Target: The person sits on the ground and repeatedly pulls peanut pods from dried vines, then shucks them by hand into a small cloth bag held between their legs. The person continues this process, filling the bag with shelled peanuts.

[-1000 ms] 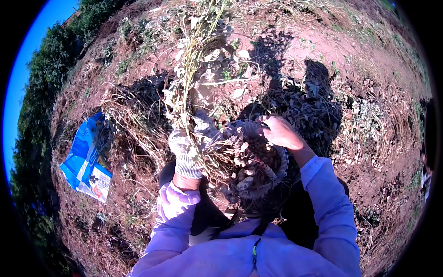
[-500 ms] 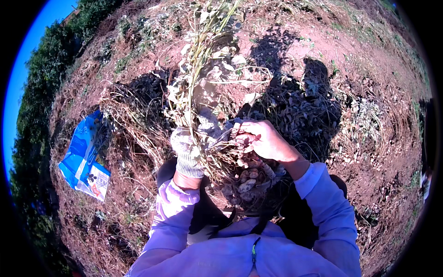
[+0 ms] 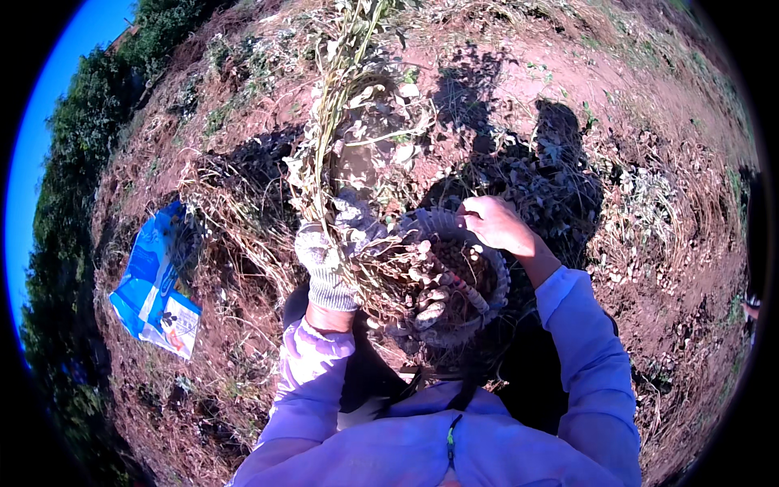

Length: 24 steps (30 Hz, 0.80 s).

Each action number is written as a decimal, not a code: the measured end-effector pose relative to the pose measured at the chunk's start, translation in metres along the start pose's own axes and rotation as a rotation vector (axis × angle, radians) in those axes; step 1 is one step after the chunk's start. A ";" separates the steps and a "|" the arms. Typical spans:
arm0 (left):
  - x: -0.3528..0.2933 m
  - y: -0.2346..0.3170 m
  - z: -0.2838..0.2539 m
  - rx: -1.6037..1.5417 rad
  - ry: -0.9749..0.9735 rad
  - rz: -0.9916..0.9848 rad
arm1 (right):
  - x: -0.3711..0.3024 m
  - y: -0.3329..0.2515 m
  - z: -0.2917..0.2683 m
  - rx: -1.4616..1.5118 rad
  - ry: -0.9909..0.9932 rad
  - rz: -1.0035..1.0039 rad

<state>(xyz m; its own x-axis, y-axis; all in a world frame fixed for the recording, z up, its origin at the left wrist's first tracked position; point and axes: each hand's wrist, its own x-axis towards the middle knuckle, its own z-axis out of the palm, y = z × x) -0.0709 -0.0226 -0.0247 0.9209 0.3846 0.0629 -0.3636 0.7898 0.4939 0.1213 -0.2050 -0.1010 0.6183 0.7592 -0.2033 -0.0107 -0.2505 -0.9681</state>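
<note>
My left hand [image 3: 320,252], in a pale knitted glove, is closed round a bundle of dried peanut plants [image 3: 329,146]. Their long stems and withered leaves stretch away from me, and roots with peanut pods [image 3: 430,308] hang on my side, over a round basket [image 3: 497,284]. The basket has a pale, ridged rim and stands between my knees, with more pods inside. My bare right hand [image 3: 499,226] is at the basket's far right rim, its fingers curled and apparently gripping it. The fingertips are partly hidden.
A blue and white plastic bag [image 3: 154,280] lies on the ground at the left. Heaps of dried plants [image 3: 239,203] lie beside it and more lie ahead on the right, under my shadow. Dark green bushes [image 3: 77,154] line the far left.
My right hand has moved from the roots to the right, onto the basket's rim. More of the basket and its pods shows now. The plant bundle has shifted slightly left.
</note>
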 end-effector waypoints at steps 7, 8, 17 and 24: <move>-0.002 -0.001 -0.002 -0.020 -0.039 -0.014 | -0.027 -0.050 0.019 0.131 -0.522 -0.199; -0.002 -0.002 -0.002 -0.025 -0.047 -0.012 | -0.031 -0.051 0.022 0.075 -0.479 -0.229; 0.002 0.000 0.001 -0.051 -0.088 -0.003 | -0.049 -0.059 0.048 0.040 -0.274 -0.276; 0.001 -0.003 0.002 -0.060 -0.120 -0.013 | -0.062 -0.062 0.067 -0.130 0.032 -0.449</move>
<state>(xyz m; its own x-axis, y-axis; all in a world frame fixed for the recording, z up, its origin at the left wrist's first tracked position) -0.0684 -0.0255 -0.0241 0.9346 0.3167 0.1618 -0.3556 0.8233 0.4424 0.0314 -0.1962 -0.0377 0.5628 0.7915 0.2383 0.3608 0.0242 -0.9323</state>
